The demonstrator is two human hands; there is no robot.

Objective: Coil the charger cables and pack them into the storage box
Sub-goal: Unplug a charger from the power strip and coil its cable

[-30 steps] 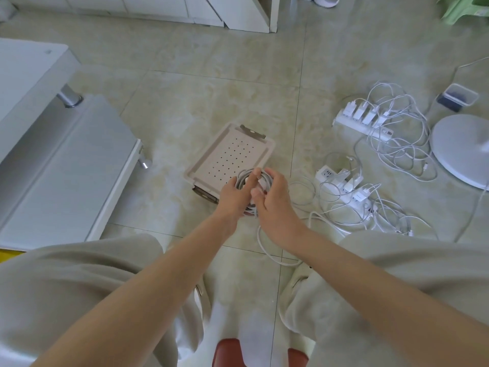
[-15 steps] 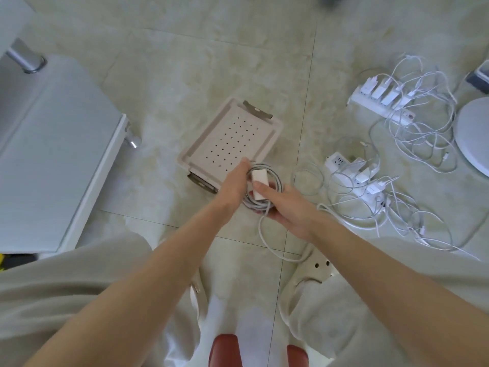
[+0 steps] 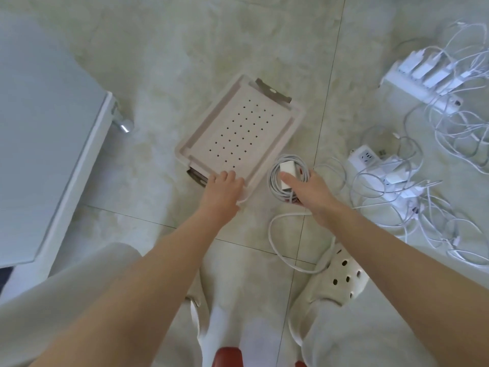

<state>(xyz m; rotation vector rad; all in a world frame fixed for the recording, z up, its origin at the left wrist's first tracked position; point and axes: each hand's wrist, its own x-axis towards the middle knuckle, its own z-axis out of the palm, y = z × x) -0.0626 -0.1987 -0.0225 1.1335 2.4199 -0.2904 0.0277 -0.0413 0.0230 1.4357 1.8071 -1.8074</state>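
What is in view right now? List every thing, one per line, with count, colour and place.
storage box: one, pinkish beige, perforated lid on, floor centre
coiled cable: one, white, with a white charger brick, right of the box; its tail loops on the floor
power strips: two, white, floor at right, chargers plugged in
loose cables: a tangle, white, around the strips
low table: one, pale grey-white, left
clog: one clearly seen, cream, bottom right
red object: one, bottom edge, cut off
left hand: fingers rest on the box's near corner
right hand: grips the coiled cable
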